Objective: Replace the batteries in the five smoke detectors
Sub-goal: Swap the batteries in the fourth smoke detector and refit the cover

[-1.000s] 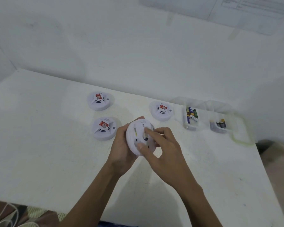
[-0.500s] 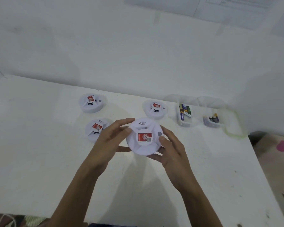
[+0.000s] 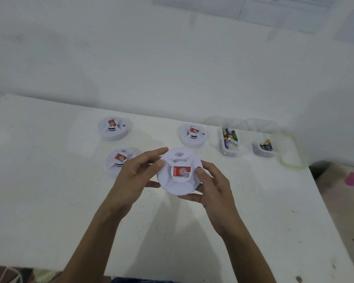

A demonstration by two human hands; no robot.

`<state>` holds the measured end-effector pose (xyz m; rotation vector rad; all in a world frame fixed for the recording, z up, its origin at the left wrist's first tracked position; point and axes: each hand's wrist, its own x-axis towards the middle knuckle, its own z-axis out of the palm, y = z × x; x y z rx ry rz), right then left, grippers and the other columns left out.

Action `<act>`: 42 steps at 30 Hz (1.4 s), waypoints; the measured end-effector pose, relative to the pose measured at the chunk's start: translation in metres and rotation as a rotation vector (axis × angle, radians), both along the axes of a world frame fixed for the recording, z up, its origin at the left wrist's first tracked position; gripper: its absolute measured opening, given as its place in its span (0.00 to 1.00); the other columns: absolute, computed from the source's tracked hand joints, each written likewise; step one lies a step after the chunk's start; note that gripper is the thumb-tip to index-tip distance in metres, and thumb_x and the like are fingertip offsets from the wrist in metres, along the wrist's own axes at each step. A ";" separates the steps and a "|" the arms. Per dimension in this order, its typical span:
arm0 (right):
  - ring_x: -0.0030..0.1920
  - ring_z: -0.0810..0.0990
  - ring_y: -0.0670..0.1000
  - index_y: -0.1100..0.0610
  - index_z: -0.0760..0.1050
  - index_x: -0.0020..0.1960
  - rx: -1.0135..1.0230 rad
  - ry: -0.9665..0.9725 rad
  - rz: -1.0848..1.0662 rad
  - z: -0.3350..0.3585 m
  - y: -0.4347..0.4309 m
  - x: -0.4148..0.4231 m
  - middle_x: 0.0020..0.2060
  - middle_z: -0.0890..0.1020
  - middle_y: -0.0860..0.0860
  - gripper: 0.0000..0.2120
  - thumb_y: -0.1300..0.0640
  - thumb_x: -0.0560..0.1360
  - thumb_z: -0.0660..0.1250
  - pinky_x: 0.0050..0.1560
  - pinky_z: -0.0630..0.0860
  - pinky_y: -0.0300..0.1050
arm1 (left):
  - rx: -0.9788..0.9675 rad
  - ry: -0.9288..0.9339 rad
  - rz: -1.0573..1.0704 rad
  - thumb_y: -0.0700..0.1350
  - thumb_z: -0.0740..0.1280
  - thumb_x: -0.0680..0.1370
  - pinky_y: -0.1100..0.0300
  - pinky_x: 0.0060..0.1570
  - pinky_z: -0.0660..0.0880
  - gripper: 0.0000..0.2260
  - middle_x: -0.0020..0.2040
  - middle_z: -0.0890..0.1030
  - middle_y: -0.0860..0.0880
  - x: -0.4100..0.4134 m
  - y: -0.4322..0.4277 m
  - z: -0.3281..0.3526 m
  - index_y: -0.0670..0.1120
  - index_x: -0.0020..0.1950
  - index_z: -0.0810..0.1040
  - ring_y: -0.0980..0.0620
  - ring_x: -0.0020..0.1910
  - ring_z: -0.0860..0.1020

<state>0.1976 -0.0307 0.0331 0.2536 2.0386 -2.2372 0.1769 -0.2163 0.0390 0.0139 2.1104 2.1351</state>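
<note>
A person's two bare hands hold a round white smoke detector (image 3: 179,172) over the middle of a white table (image 3: 49,190). Its face is turned up towards the camera and shows a red label at the centre and a small wave mark near the far edge.

The left hand (image 3: 135,176) has its grip on the detector's left rim, with the thumb on the face and the fingers curled round the edge. The right hand (image 3: 215,193) grasps the right rim, with the thumb pressed on the face beside the label and the fingers underneath. From this angle it is hard to tell whether the detector touches the table or is lifted just off it.

Three more white detectors rest on the table beyond the hands:
- The far-left detector (image 3: 113,128) sits near the wall.
- The near-left detector (image 3: 119,160) is partly hidden behind the left hand.
- The middle detector (image 3: 192,134) sits just beyond the held one.

To the right of the middle detector stand two clear plastic tubs. The left tub (image 3: 228,153) holds blue, yellow and green batteries (image 3: 228,137). The right tub (image 3: 262,155) holds a few darker batteries (image 3: 265,146). A pale green loop (image 3: 290,165), perhaps a lid rim, lies just beside the right tub.
</note>
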 end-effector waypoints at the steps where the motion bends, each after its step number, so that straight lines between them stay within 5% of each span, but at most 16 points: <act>1: 0.51 0.84 0.51 0.52 0.74 0.60 0.002 -0.001 -0.003 0.000 0.000 0.000 0.52 0.83 0.47 0.11 0.57 0.79 0.62 0.44 0.82 0.50 | 0.003 -0.002 0.001 0.45 0.63 0.79 0.55 0.44 0.81 0.13 0.52 0.83 0.57 0.000 0.000 -0.001 0.53 0.62 0.78 0.56 0.52 0.81; 15: 0.52 0.83 0.53 0.52 0.74 0.61 -0.002 -0.007 0.006 -0.003 0.000 -0.001 0.54 0.82 0.48 0.12 0.56 0.78 0.62 0.47 0.82 0.55 | 0.021 -0.004 -0.001 0.45 0.63 0.79 0.57 0.43 0.81 0.12 0.51 0.83 0.59 0.001 -0.001 -0.003 0.57 0.60 0.78 0.57 0.52 0.81; 23: 0.48 0.84 0.45 0.49 0.74 0.55 -0.012 -0.001 0.014 -0.004 0.000 -0.002 0.44 0.84 0.37 0.08 0.58 0.78 0.62 0.39 0.81 0.43 | 0.028 -0.007 -0.001 0.46 0.63 0.78 0.59 0.42 0.81 0.12 0.51 0.83 0.59 0.001 -0.002 -0.003 0.56 0.60 0.78 0.57 0.52 0.81; 42: 0.51 0.84 0.51 0.48 0.75 0.57 -0.024 -0.023 -0.003 -0.005 -0.001 -0.001 0.50 0.83 0.44 0.09 0.56 0.78 0.63 0.43 0.82 0.49 | 0.030 0.006 0.005 0.46 0.64 0.78 0.60 0.41 0.80 0.12 0.51 0.83 0.61 0.000 -0.003 -0.004 0.59 0.58 0.78 0.58 0.52 0.81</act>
